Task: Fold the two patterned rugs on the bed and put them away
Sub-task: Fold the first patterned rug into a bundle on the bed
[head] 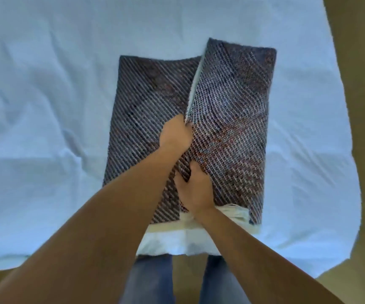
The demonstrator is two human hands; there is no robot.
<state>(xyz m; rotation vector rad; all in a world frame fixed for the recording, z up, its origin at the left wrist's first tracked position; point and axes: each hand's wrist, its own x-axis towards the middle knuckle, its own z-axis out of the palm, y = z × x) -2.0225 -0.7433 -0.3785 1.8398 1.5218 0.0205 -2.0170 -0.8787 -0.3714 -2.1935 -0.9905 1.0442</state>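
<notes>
Now our left hand (175, 133) grips the raised flap of the dark woven patterned rug (146, 119); our right hand (193, 189) pinches its near edge. If either slips, the flap may flop crooked on the pale blue bed (45, 84).

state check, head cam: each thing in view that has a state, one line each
patterned rug: lying on the bed, partly folded, right half lifted over as a flap
flap: raised along its inner edge, not yet laid flat
fringe: showing at the near end, bunched
left hand: closed on the flap's edge
right hand: on the rug near the fold, gripping it
bed sheet: light blue, wrinkled
</notes>
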